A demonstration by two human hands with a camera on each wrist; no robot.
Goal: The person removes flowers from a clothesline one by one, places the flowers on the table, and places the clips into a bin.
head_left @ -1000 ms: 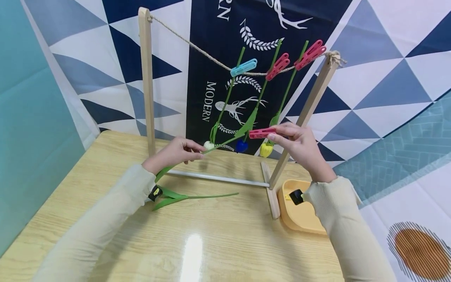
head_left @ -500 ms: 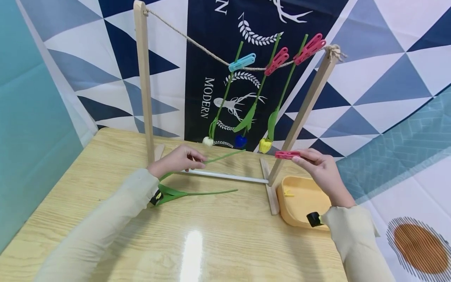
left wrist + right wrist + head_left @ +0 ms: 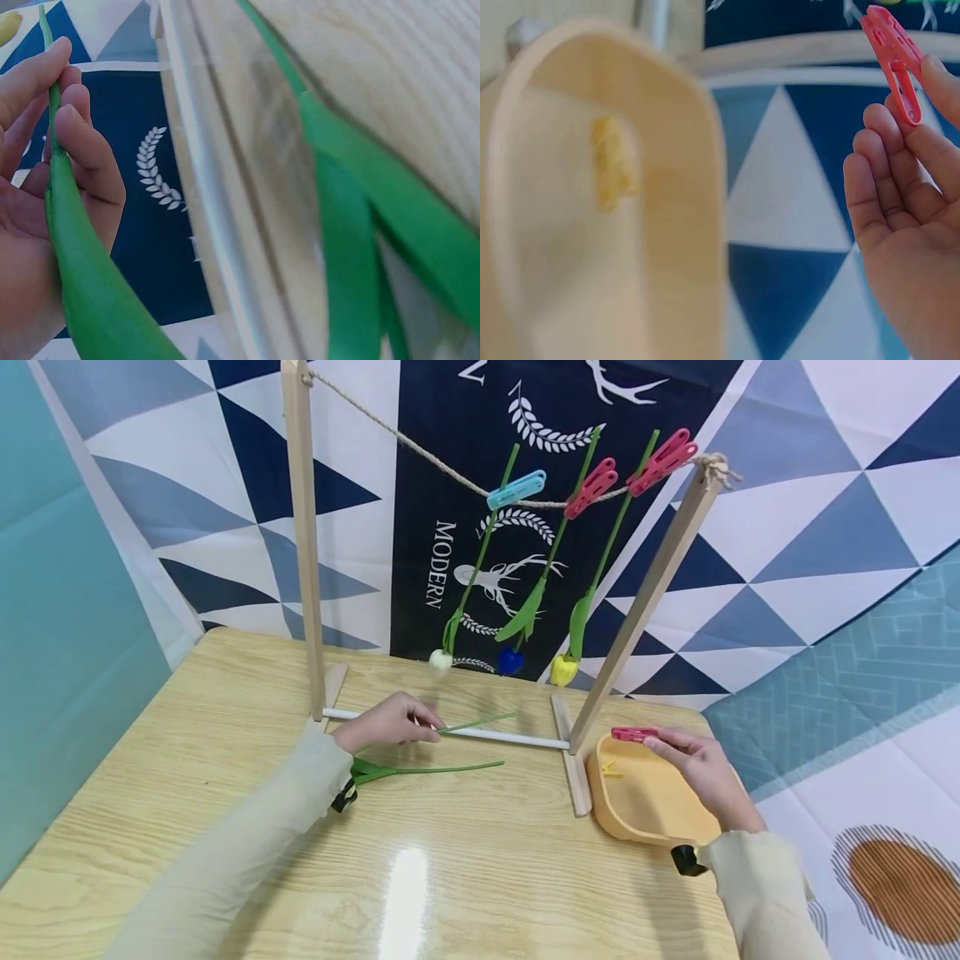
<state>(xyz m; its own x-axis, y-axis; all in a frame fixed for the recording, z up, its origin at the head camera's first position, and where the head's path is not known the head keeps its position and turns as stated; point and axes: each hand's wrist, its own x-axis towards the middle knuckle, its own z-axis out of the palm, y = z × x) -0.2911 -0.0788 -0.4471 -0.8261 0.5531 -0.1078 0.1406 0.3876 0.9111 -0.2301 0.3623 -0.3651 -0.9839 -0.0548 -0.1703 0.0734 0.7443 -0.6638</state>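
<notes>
My left hand (image 3: 390,720) pinches a green flower stem (image 3: 480,722) low over the table, just above the rack's white base rod (image 3: 487,737); in the left wrist view the stem (image 3: 56,142) runs between the curled fingers (image 3: 82,142). My right hand (image 3: 693,760) holds a pink clothespin (image 3: 633,734) over the far rim of the yellow tray (image 3: 645,810). The right wrist view shows the pink clothespin (image 3: 892,64) pinched at the fingertips (image 3: 937,82), beside the tray (image 3: 592,225). A second green stem (image 3: 427,769) lies on the table by my left wrist.
A wooden rack (image 3: 303,543) carries a rope (image 3: 420,450) with a blue clothespin (image 3: 516,489) and two pink ones (image 3: 592,487), each holding a flower upside down. A small yellow clothespin (image 3: 612,769) lies in the tray. A patterned cloth hangs behind.
Both hands have come down from rack height. The left lowered its stem to the table; the right carried the pink clothespin down and right to the tray's rim.
</notes>
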